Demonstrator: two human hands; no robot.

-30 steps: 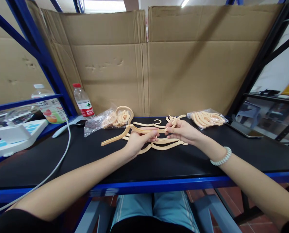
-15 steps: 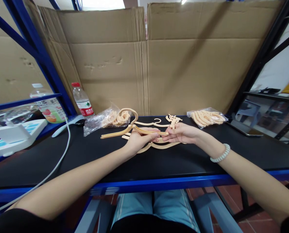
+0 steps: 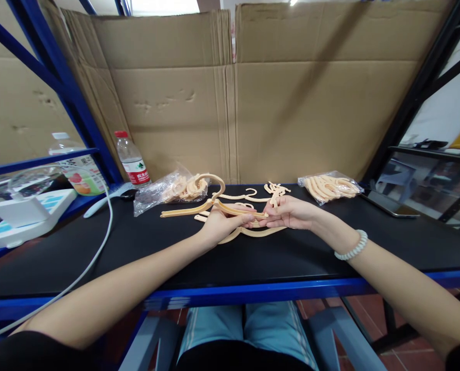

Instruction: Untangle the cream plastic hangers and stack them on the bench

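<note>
A beige plastic hanger (image 3: 193,206) is held just above the black shelf top (image 3: 137,247), its hook curling up at the back. My left hand (image 3: 222,225) grips the hanger's right arm near the middle. My right hand (image 3: 287,212), with a bead bracelet on the wrist, pinches the same arm's right tip together with a small beige piece. More loose hanger parts (image 3: 253,232) lie flat under both hands.
A clear bag of beige hooks (image 3: 168,191) lies back left, another bag of hanger arms (image 3: 328,186) back right. A water bottle (image 3: 130,158), a white cable (image 3: 98,242) and a white device (image 3: 24,216) are at the left. Cardboard walls the back.
My right hand has dropped the raised piece and come in to the hanger's right tip. The hanger's hook has turned slightly rightward; my left hand has stayed put.
</note>
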